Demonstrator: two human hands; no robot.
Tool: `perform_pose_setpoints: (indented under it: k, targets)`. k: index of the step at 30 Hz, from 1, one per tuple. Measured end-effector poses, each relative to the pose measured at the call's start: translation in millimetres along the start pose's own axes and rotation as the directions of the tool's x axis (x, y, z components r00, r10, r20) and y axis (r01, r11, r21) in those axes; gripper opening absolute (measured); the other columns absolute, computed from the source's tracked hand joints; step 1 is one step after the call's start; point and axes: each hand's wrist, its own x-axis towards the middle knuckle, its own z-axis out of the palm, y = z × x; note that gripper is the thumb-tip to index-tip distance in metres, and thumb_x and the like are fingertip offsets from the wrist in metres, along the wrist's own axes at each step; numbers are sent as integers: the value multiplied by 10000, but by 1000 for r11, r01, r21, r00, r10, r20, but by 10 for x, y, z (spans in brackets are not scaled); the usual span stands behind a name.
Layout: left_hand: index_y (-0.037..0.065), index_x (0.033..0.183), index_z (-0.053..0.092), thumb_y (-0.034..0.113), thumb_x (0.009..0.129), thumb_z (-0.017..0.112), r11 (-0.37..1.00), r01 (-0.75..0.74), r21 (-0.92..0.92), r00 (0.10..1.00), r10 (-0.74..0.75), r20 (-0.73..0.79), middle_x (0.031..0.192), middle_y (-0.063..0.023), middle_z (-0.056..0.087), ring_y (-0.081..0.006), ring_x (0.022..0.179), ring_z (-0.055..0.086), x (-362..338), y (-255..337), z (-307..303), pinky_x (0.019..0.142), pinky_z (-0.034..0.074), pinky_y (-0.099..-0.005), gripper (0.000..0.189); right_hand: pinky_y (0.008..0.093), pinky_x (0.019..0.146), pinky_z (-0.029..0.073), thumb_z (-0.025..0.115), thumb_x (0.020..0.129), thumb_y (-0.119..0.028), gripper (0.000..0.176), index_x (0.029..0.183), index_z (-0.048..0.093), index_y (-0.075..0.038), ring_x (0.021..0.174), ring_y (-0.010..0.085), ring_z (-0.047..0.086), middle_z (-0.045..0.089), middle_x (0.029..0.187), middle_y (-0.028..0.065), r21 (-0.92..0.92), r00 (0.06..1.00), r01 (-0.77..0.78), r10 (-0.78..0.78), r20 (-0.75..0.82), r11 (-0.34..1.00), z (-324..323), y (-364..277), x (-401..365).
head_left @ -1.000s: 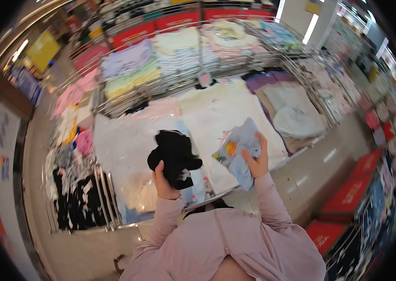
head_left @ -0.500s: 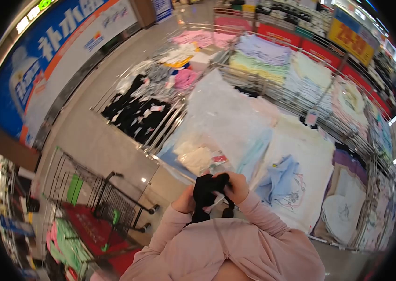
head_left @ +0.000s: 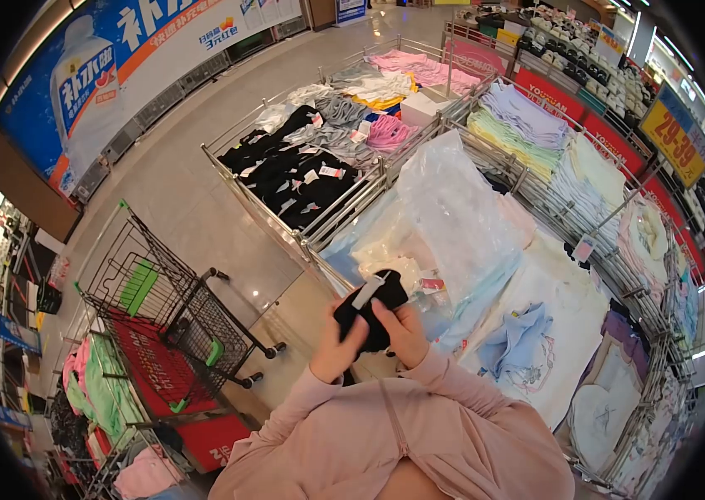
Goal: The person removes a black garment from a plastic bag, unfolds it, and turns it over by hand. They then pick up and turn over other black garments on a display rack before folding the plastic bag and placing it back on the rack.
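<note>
A black cloth item [head_left: 384, 293], folded small with a pale tag [head_left: 368, 292] on top, is held in front of my chest. My left hand [head_left: 337, 343] grips its left side, fingers partly smeared by motion. On its right side my right hand [head_left: 401, 332] holds it, thumb on top. Just beyond the hands lie clear plastic bags [head_left: 452, 200] over pale garments. A crumpled light blue garment [head_left: 519, 337] rests on a white shirt [head_left: 577, 292] to the right.
A metal-railed bin holds black garments [head_left: 294, 179] with tags, and grey and pink ones behind. Folded pastel shirts [head_left: 523, 117] fill the racks at the right. A shopping cart [head_left: 194, 325] stands on the floor at the left. A price sign [head_left: 675, 137] hangs at the upper right.
The black item has gone from loose and bunched to a compact fold with its tag facing up. Both hands have shifted slightly, and the view has turned toward the left.
</note>
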Motion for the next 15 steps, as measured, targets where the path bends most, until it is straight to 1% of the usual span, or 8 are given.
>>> perform_pose_setpoints:
  k: [2, 4, 5, 7, 10, 11, 14, 15]
  targets:
    - [12, 1250, 394, 199, 837, 603, 992, 125, 23, 959, -115, -260, 1143, -78, 476, -164, 998, 463, 178, -220, -314, 849, 398, -271, 499, 186, 632, 454, 535, 885, -182, 217, 998, 598, -8, 737, 46, 562, 618, 843, 1, -42, 1000, -8, 8, -14, 999, 88, -11, 132]
    - [4, 1170, 449, 244, 887, 537, 971, 122, -206, 914, -191, -357, 1088, -83, 519, -160, 990, 485, 293, 269, -497, 864, 397, -277, 382, 184, 628, 451, 531, 883, -167, 206, 992, 603, -8, 731, 44, 562, 618, 836, -3, -49, 1000, 0, -2, -28, 999, 196, -91, 295]
    - [5, 1126, 472, 275, 896, 521, 954, -55, -294, 879, -93, -469, 996, -89, 570, -163, 924, 543, 419, 277, -619, 819, 435, -281, 357, 181, 625, 447, 528, 883, -163, 201, 983, 604, -7, 723, 42, 558, 614, 828, -8, -36, 999, 18, -19, -38, 999, 274, -192, 395]
    - [20, 1133, 472, 244, 897, 517, 868, -22, -496, 934, -160, -320, 1019, -88, 583, -187, 887, 588, 514, 533, -1037, 761, 487, -287, 329, 173, 615, 432, 509, 885, -143, 189, 964, 602, 1, 685, 43, 545, 606, 804, -13, -82, 996, 66, -71, -59, 994, 342, -215, 634]
    - [24, 1055, 496, 216, 899, 517, 757, -57, -651, 968, -117, -220, 968, -89, 602, -210, 862, 610, 646, 642, -1548, 731, 517, -327, 249, 195, 593, 400, 505, 878, -131, 186, 956, 585, 18, 742, 48, 533, 613, 797, -8, -433, 986, 152, -106, 128, 888, 359, -100, 957]
    - [28, 1054, 495, 218, 901, 513, 739, -55, -672, 975, -106, -196, 965, -92, 603, -208, 856, 610, 681, 671, -1661, 718, 520, -320, 245, 203, 609, 385, 507, 877, -136, 200, 986, 573, 19, 778, 48, 512, 609, 811, -1, -689, 943, 333, -247, 224, 644, 353, 10, 1123]
    - [27, 1058, 496, 211, 903, 509, 724, -110, -681, 979, -38, -198, 971, -98, 602, -205, 847, 612, 742, 814, -1987, 725, 517, -320, 241, 201, 640, 386, 490, 887, -121, 188, 994, 561, 16, 779, 42, 480, 577, 791, -7, -530, 884, 466, -384, 265, 708, 816, 96, 1330]
    - [7, 1039, 509, 216, 913, 485, 717, -141, -683, 979, 1, -202, 962, -112, 606, -204, 838, 612, 767, 850, -2097, 732, 513, -322, 245, 189, 687, 386, 467, 899, -106, 174, 1007, 545, 6, 783, 34, 469, 564, 823, -13, -353, 972, 195, -132, 194, 915, 1031, -68, 1264]
